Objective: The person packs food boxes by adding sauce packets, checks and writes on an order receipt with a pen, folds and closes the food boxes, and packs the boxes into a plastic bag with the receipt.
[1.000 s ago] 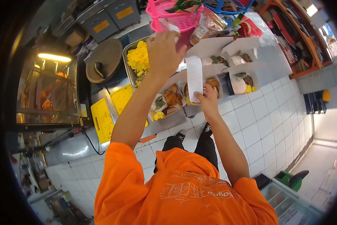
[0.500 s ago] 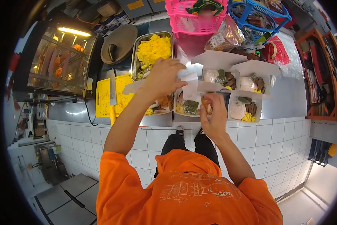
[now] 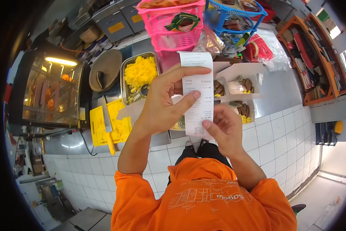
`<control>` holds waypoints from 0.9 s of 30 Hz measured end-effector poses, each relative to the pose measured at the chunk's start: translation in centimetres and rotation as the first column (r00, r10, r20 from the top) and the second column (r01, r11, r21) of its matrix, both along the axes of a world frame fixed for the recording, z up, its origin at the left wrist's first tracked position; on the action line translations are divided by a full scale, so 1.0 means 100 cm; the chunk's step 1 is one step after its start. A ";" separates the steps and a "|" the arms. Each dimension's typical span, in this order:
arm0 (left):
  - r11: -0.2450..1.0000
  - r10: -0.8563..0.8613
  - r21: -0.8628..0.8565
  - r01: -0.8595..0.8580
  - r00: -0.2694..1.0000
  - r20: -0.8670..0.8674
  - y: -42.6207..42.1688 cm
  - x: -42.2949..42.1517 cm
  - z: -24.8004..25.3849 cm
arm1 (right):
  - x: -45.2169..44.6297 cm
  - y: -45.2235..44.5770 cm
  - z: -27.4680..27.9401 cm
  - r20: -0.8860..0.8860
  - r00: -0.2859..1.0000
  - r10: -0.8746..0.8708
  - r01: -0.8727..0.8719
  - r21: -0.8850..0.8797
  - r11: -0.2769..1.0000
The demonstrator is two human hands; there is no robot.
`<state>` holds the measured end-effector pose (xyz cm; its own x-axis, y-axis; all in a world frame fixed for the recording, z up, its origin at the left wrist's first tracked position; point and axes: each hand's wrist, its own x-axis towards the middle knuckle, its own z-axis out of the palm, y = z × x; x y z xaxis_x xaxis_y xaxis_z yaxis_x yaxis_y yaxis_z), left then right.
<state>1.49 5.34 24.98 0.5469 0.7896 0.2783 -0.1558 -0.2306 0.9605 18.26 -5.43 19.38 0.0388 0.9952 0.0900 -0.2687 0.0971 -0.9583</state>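
A long printed paper receipt [image 3: 198, 82] hangs upright between my hands, its printed side toward the camera. My left hand [image 3: 167, 102] grips its left side, thumb on the printing and index finger across the upper part. My right hand [image 3: 227, 129] pinches the lower right edge, near a square code. Behind it are open white food boxes, one [image 3: 240, 86] with rice, dark meat and yellow bits. Another box [image 3: 242, 109] stands nearer the counter's edge, partly covered by my right hand. A metal tray of shredded yellow food [image 3: 141, 72] is beyond my left hand.
A knife [image 3: 107, 125] lies on a yellow cutting board [image 3: 96, 125]. Left of it stands a lit glass cabinet [image 3: 51, 94]. Stacked pink baskets [image 3: 173, 29] and blue baskets [image 3: 234, 19] are at the back. A round board [image 3: 107, 67] lies near the tray.
The receipt, lowered near the boxes half a second ago, is now raised and held by both hands. My right hand has left the food box.
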 end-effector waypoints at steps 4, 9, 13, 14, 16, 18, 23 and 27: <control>0.996 -0.081 -0.030 0.080 0.996 -0.025 0.010 0.017 0.004 | 0.014 -0.015 -0.008 -0.036 0.999 0.021 -0.023 -0.045 0.999; 0.994 -0.107 -0.010 0.107 0.993 -0.050 0.022 0.050 0.000 | 0.048 -0.013 -0.015 -0.050 0.998 0.028 -0.032 -0.088 0.996; 0.987 -0.113 0.105 0.121 0.990 -0.079 0.039 0.082 0.000 | 0.098 -0.002 -0.023 -0.046 0.997 0.070 -0.075 -0.137 0.988; 0.993 -0.095 0.069 0.098 0.994 -0.051 0.038 0.097 -0.002 | 0.112 0.004 -0.023 -0.056 0.997 0.059 -0.065 -0.116 0.991; 0.996 -0.082 0.016 0.083 0.995 -0.055 0.037 0.127 -0.004 | 0.139 0.011 -0.021 -0.091 0.994 0.055 -0.064 -0.098 0.993; 0.998 -0.062 -0.014 0.060 0.991 -0.121 0.041 0.151 0.000 | 0.172 0.023 -0.023 -0.067 0.994 0.089 -0.095 -0.093 0.991; 0.997 0.078 0.041 -0.070 0.971 -0.227 0.044 0.207 0.016 | 0.246 0.061 -0.016 -0.120 0.960 0.254 -0.268 -0.110 0.957; 0.983 0.183 0.016 -0.183 0.967 -0.180 0.041 0.222 0.015 | 0.273 0.088 -0.015 -0.110 0.913 0.393 -0.403 -0.103 0.909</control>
